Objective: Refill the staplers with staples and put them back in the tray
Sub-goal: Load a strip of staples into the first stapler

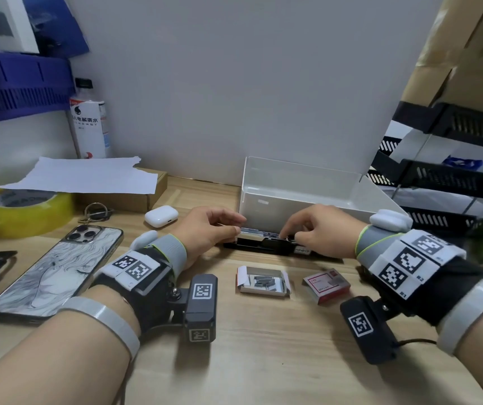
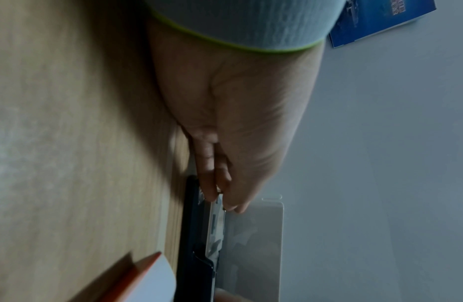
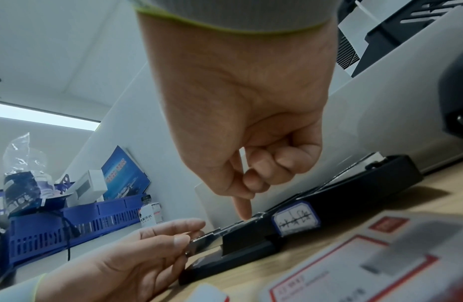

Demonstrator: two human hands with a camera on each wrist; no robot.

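Left hand [image 1: 205,229]: thumb and fingers pinch the front end of the metal staple rail [image 3: 199,241] of the black stapler [image 1: 263,245], steadying it; the left-wrist view shows the fingertips [image 2: 212,196] right at the rail's tip.
Stapler: lies opened flat on the wooden desk [image 1: 263,346], just in front of the white tray [image 1: 293,200] and between the two hands; the channel is exposed. Whether staples already sit in it I cannot tell.
Open staple box [image 1: 263,280]: near the stapler on the desk, flaps open, loose strips of staples inside, so the supply is ready.
Closed staple box [image 1: 326,285]: red and white, just right of the open one, apparently unopened.
Right hand [image 1: 319,233]: index finger extended down onto the middle of the stapler, the other fingers curled into the palm and holding nothing that shows.
Tray: no stapler can be seen inside it from the head view.
Progress: judged early to middle. One stapler is opened and being loaded or adjusted; closing it and placing it in the tray remain. No other stapler is visible.
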